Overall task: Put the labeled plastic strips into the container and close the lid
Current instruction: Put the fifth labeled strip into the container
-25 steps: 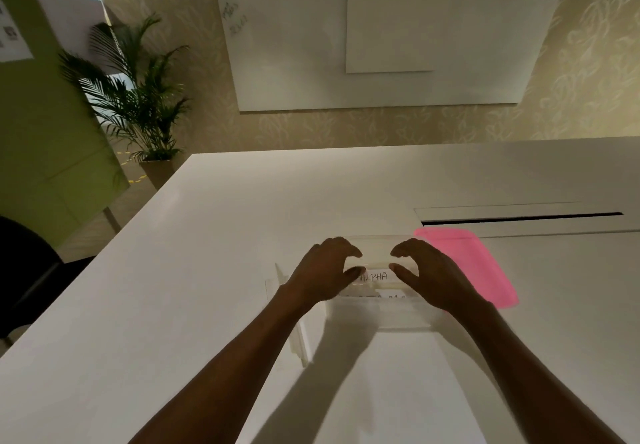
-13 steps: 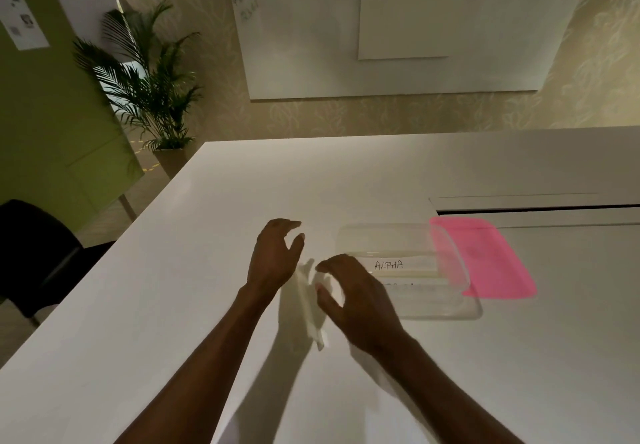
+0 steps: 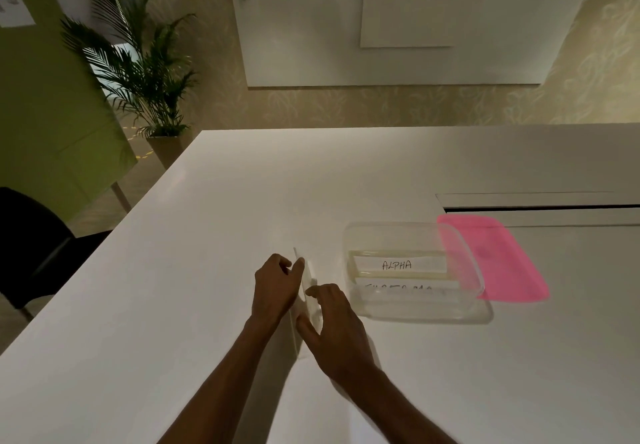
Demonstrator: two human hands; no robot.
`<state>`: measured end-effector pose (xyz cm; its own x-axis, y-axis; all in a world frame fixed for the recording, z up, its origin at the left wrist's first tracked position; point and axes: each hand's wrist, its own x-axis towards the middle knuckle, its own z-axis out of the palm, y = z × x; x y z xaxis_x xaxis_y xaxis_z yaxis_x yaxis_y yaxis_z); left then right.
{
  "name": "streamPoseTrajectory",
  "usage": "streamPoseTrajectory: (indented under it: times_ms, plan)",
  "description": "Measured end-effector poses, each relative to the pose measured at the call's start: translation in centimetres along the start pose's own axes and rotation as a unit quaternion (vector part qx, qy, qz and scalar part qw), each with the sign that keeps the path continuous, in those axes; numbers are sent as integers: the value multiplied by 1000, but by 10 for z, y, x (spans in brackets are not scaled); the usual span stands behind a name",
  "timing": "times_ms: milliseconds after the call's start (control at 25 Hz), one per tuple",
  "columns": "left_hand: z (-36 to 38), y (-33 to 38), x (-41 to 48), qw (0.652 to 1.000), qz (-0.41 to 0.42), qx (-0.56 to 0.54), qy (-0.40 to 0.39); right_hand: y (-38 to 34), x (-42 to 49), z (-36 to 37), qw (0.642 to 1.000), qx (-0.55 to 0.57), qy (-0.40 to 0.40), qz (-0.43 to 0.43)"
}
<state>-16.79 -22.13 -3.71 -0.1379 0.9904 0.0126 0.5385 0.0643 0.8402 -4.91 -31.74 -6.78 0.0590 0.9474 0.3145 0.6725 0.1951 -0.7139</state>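
Labeled plastic strips, two so far, lie flat side by side in the clear rectangular plastic container [image 3: 388, 226]: the ALPHA strip [image 3: 398, 265] and a nearer strip [image 3: 405, 287].

A second ago both your hands were over the container. Half a second ago they had swung left towards a third clear plastic strip [image 3: 309, 275] on the white tabletop [image 3: 207, 270]. Now your left grip [image 3: 277, 284] pinches that strip between thumb and curled fingers. Your right grip [image 3: 334, 322] closes on it from the other side, and the strip is tipped up on edge between them, just left of the container. That reads as pickup number three starting. The drop-in and the lid are still to do.

The flat pink plastic lid [image 3: 502, 256] lies off, at the container's far right corner. The container wall covers its left edge, so you cannot tell whether it touches or tucks under.

Hard to make out:
- The nearer strip's writing is blurred by the wall and unreadable.
- The held strip is edge-on and nearly see-through, so its label is not visible.
- Its lower end is lost between your wrists.
- The right thumb's contact is unclear.
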Motion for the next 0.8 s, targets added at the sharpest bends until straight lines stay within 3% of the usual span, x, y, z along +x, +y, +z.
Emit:
streamPoseTrajectory:
  times_ms: [320, 520, 720, 800]
  plan:
    - [8, 2, -1, 998, -26, 14, -48, -3, 0, 14, 1000, -28, -4, 13]
    - [-2, -1, 1, 1000, -14, 2, -17, -11, -1, 10, 1000, 25, 0, 13]
    - [-27, 1, 6, 993, -23, -107, 53, -28, 8, -9, 996, 78, 52, -9]
    - [-38, 8, 11, 978, -32, -197, 63, -36, 15, -21, 992, 85, 86, -18]
